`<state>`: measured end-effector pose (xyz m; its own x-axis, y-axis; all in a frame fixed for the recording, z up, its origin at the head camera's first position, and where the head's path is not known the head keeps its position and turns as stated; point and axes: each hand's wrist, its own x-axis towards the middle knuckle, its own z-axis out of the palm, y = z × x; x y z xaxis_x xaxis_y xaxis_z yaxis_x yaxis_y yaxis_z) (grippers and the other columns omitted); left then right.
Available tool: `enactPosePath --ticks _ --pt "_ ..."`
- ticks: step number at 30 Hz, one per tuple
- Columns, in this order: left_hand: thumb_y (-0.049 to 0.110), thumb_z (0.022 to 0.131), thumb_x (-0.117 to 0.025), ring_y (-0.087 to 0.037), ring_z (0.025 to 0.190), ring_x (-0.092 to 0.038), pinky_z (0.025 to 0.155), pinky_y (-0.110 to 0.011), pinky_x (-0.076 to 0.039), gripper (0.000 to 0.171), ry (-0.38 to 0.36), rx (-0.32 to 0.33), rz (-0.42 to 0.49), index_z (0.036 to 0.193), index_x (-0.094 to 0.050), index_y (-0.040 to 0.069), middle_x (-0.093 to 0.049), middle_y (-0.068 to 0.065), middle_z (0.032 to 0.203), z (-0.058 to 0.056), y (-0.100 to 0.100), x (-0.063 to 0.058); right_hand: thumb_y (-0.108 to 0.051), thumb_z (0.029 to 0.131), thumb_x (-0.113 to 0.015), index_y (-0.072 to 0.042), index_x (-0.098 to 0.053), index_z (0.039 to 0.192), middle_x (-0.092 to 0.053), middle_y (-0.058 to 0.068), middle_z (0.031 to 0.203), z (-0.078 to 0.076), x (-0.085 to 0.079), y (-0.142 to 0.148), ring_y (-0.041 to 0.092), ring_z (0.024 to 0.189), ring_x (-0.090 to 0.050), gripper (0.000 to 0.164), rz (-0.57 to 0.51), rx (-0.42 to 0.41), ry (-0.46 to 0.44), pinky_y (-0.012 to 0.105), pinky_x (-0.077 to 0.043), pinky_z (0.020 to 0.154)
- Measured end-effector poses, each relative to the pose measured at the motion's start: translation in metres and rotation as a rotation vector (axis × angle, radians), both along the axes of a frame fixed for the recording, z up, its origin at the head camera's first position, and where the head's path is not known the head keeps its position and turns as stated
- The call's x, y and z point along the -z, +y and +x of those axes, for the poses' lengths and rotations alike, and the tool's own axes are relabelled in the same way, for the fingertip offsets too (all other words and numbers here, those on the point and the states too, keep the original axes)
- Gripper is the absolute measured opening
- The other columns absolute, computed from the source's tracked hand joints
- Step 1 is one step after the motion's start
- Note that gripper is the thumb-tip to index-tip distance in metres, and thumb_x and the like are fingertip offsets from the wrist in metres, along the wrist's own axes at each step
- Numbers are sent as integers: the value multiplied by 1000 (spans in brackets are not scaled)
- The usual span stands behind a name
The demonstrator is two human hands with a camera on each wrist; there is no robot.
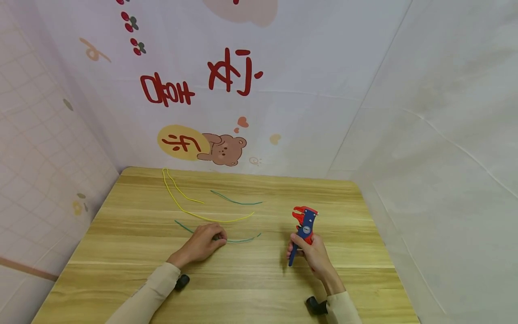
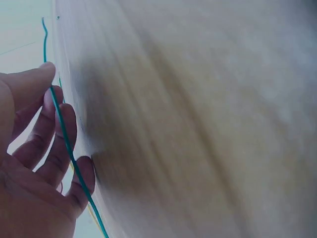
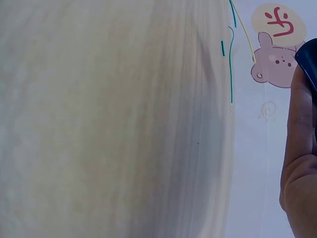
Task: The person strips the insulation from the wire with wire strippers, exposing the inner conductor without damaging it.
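Note:
My left hand is low over the table and pinches a thin green wire between thumb and fingertips. In the left wrist view this wire runs across the curled fingers, its tip standing up past the thumb. My right hand grips the handles of a wire stripper with a blue body and red jaws. The tool's head points away from me, apart from the wire. In the right wrist view only part of the right hand and a dark blue handle end show.
A long yellow wire, bent back on itself, lies behind the left hand. Another green wire lies farther back. A short green piece shows in the right wrist view. Printed cloth walls stand around the wooden table.

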<state>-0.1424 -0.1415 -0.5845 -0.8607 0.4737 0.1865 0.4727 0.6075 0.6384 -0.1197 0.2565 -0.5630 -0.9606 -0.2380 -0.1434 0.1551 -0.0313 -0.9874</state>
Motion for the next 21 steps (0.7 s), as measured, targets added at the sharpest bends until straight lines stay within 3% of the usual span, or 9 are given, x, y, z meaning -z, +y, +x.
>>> enactPosePath --ticks 7,12,17,21 --pt "7 106 -78 -5 94 -65 84 -28 -58 8 -36 33 86 103 -77 14 -76 5 102 -1 -2 2 -23 116 -66 8 -60 121 -76 1 84 0 -1 0 17 77 -81 32 2 -8 -3 43 -72 80" --pt "9 108 -77 -5 96 -67 85 -28 -59 6 -32 29 129 104 -77 13 -77 4 104 0 -3 3 -24 116 -66 7 -61 120 -77 1 85 0 -3 -1 17 77 -81 32 -3 -10 -10 44 -72 81" --pt "9 108 -77 -6 97 -67 86 -29 -59 7 -48 19 143 106 -76 15 -77 3 106 3 -5 0 -24 116 -67 15 -58 123 -77 1 84 0 -2 -1 17 77 -81 41 0 -2 -20 44 -72 81" --pt "5 107 -77 -8 97 -67 86 -30 -58 8 -40 12 157 109 -76 14 -77 3 109 5 -6 -3 -24 116 -67 12 -60 121 -77 1 83 -1 -1 -2 18 77 -81 37 -5 -6 -18 43 -72 81"
